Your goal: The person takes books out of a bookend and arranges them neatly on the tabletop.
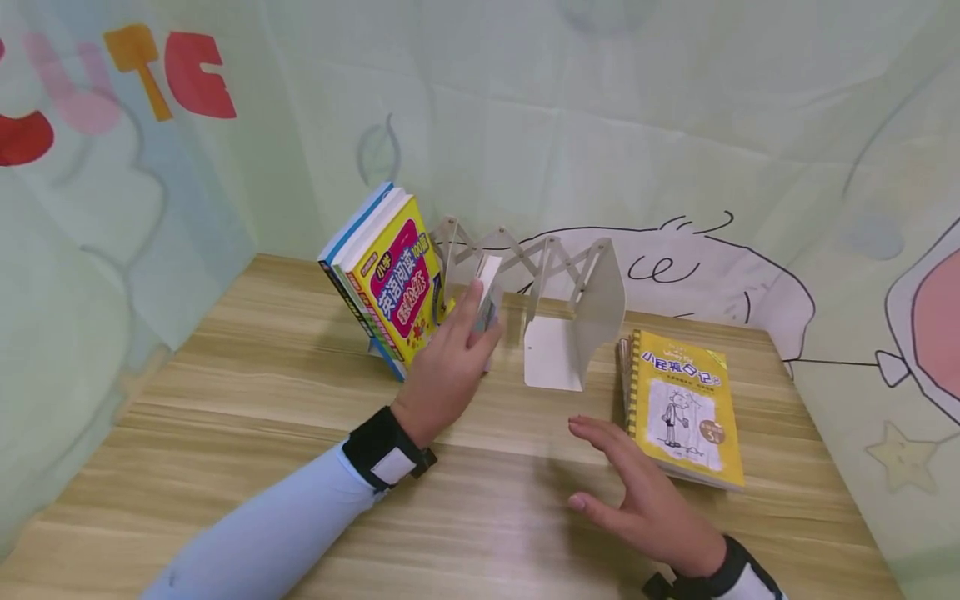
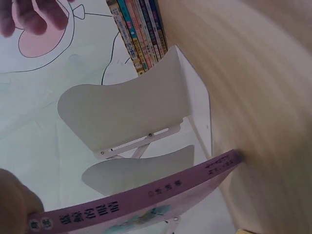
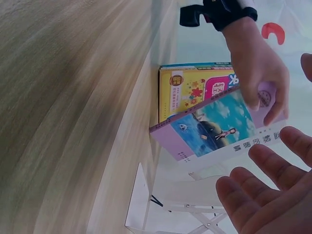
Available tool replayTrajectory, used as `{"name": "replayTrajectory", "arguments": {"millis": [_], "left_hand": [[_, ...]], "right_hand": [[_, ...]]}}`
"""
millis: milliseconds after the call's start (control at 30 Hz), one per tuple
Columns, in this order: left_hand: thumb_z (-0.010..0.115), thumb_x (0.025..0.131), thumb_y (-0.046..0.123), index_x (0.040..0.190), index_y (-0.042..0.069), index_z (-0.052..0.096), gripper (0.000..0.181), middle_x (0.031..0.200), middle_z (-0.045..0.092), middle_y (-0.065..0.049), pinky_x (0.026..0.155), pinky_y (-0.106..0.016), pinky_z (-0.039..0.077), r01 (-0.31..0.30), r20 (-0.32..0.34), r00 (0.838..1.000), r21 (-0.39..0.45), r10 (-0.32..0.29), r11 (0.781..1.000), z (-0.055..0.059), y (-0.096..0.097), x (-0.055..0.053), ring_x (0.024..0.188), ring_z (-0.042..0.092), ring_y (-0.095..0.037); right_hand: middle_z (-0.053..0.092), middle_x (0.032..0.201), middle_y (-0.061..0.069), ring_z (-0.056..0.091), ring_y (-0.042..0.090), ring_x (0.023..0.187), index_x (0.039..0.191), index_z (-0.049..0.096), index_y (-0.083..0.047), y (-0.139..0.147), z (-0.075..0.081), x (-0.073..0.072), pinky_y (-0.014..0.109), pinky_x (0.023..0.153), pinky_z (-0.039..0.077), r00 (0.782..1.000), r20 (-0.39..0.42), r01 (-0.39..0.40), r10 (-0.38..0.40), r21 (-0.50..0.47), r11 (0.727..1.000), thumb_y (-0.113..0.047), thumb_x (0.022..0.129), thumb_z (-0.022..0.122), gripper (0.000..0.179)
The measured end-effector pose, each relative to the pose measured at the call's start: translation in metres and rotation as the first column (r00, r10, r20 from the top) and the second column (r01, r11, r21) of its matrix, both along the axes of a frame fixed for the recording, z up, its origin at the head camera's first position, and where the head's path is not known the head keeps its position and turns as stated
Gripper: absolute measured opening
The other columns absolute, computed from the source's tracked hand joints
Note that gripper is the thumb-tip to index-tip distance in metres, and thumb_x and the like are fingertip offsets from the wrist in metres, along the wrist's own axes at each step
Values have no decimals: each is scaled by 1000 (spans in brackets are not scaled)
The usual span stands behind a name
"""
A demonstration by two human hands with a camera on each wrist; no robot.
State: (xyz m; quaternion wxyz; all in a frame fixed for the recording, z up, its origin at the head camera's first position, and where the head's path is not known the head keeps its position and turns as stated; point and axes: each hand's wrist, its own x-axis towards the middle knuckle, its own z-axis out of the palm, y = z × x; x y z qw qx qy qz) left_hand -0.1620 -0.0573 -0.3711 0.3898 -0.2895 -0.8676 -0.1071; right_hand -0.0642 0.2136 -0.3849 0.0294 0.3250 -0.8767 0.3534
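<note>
My left hand [image 1: 447,367] grips a thin purple book [image 3: 217,129] by its upper part, and the book stands tilted on the table. Its purple spine [image 2: 141,199] crosses the lower part of the left wrist view. Just left of it, a yellow workbook [image 1: 401,279] leans with other books against the left side of a white expandable book rack [image 1: 603,304]. My right hand [image 1: 652,500] hovers over the table with fingers spread and holds nothing. Nearest to it lies a yellow spiral-edged comic book [image 1: 686,408] on top of a stack.
The rack's upright panel and base plate [image 1: 553,354] stand between the held book and the stack. Several coloured spines [image 2: 139,36] show in that stack. Behind the wooden table [image 1: 262,467] hangs a printed cloth backdrop [image 1: 675,125].
</note>
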Motion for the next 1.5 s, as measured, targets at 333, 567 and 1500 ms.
{"name": "replayTrajectory", "arguments": {"millis": [333, 567, 1500], "left_hand": [[69, 81, 1, 118, 3, 63, 38, 148, 27, -24, 100, -41, 39, 129, 1, 992, 58, -130, 990, -6, -18, 20, 130, 40, -34], [50, 96, 10, 116, 4, 65, 26, 145, 36, -20, 93, -44, 46, 230, -3, 973, 157, -232, 961, 4, -28, 48, 121, 51, -33], [56, 94, 22, 131, 11, 55, 39, 138, 49, -8, 103, -25, 38, 769, 220, 625, -9, -749, 640, 47, -18, 106, 127, 45, -14]], "right_hand": [[39, 143, 1, 38, 18, 130, 143, 34, -19, 4, -1, 0, 18, 107, 29, 1000, -15, 3, -3, -2, 1000, -25, 80, 74, 75], [40, 142, -3, 39, 15, 129, 142, 34, -23, 8, -1, -3, 24, 104, 36, 999, 10, 48, -49, 34, 998, -28, 84, 70, 69], [42, 143, 2, 41, 17, 129, 143, 34, -16, 13, -3, -7, 17, 106, 31, 1000, 2, 31, -31, -56, 998, -11, 77, 75, 78]]}}
